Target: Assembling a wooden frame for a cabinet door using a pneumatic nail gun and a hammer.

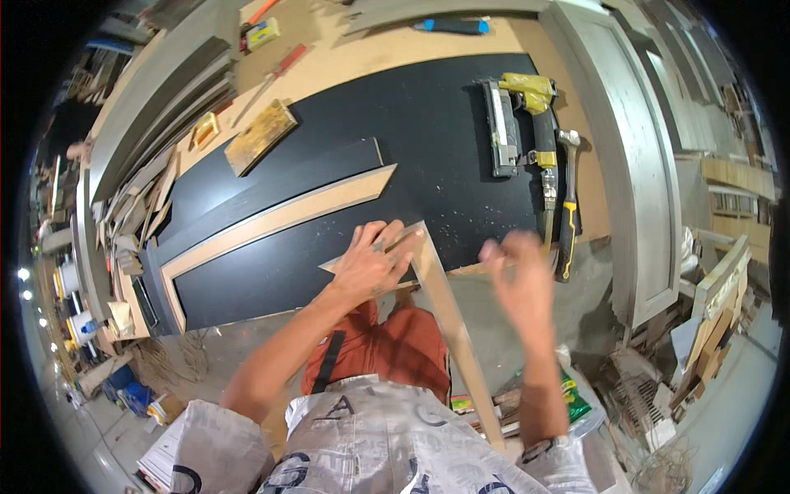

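My left hand (372,257) is closed over the mitred corner of two joined wooden strips, at the near edge of a black panel (444,123). The longer strip (453,317) runs from that corner down past my lap, and the short pointed end of the other pokes out left of the hand. My right hand (522,276) is off to the right, apart from the strips and smeared by motion, so its fingers are hard to read. Further left on the panel lies another angled wooden frame piece (280,218). Beyond my right hand a yellow and black nail gun (535,107) lies on the panel.
A hammer (568,206) lies right of the nail gun. Toward the back are a stained wood block (261,137), a red-handled screwdriver (288,62) and a blue-and-black tool (453,26). A grey framed door panel (634,165) borders the right; stacked boards (156,123) line the left.
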### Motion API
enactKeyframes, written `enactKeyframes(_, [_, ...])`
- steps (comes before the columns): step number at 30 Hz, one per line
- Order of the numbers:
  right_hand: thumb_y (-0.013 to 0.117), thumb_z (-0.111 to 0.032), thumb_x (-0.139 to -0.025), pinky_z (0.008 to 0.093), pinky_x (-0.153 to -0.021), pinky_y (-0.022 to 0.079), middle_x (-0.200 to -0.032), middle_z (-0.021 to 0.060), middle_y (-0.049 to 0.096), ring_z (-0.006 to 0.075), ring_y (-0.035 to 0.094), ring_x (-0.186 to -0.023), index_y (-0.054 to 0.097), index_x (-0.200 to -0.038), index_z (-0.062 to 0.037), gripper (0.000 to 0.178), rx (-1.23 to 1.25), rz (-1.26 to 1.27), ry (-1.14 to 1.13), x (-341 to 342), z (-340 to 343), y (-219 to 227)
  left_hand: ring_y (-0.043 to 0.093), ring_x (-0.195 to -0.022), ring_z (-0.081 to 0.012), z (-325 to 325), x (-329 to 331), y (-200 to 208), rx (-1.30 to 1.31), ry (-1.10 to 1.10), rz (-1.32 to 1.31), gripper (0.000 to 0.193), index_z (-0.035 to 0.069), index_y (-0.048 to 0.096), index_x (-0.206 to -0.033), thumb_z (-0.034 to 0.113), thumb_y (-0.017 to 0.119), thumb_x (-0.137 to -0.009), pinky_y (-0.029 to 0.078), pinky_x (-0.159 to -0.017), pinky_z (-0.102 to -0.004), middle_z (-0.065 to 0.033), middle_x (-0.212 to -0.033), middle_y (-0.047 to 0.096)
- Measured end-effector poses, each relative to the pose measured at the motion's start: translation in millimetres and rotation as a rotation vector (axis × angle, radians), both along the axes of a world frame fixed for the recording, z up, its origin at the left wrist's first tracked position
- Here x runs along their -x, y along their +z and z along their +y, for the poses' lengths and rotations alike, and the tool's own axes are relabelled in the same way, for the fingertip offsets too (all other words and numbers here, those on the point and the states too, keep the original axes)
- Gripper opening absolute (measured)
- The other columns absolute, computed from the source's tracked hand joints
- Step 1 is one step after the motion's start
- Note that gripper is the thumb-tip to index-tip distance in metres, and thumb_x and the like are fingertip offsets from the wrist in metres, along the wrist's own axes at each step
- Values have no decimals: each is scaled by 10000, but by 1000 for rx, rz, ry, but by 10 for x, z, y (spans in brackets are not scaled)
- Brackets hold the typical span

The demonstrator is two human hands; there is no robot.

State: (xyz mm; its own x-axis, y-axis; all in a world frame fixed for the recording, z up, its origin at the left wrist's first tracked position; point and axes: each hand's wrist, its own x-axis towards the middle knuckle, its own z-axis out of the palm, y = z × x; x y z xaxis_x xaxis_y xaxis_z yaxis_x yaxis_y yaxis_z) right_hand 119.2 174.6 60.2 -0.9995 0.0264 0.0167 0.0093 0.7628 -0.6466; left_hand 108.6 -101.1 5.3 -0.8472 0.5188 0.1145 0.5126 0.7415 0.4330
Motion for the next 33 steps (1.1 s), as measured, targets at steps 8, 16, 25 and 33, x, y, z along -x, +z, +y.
enactKeyframes(8, [704, -241, -926, 342, -704, 515, -845, 60, 670, 160, 619, -765, 616, -1051, -2, 283, 720, -796, -91, -1114, -222, -124, 466, -1229, -339, 123, -81, 685, -99, -24, 98, 448, 72, 574, -1354, 224, 624, -936, 391, -966, -504, -133, -1356, 519])
enactKeyframes(16, [655, -220, -952, 366, -922, 522, -1121, 117, 656, 209, 632, -1043, 592, -1179, -19, 310, 1085, 25, -323, -494, 342, 1302, 451, -1314, -339, -85, -958, 1406, -519, 115, -104, 729, 43, 378, -1520, 340, 678, -925, 339, -1113, -509, -169, -1455, 435])
enactKeyframes(25, [557, -248, -1044, 367, -900, 501, -1177, 138, 646, 219, 619, -1082, 536, -1314, 53, 405, 802, 215, -46, -202, -943, 1102, 491, -1254, -395, -1757, -1017, 1306, -86, 78, -392, 648, 19, 382, -1504, 178, 555, -900, 400, -1048, -501, -215, -1317, 528])
enactKeyframes(33, [651, -250, -998, 379, -960, 485, -1254, 108, 619, 245, 607, -1117, 558, -1297, -10, 394, 1452, -536, -589, -1035, -1934, -964, 491, -1249, -362, -3446, -1602, 349, -30, 194, -194, 531, -51, 508, -1373, 124, 560, -874, 368, -1103, -468, -186, -1320, 550])
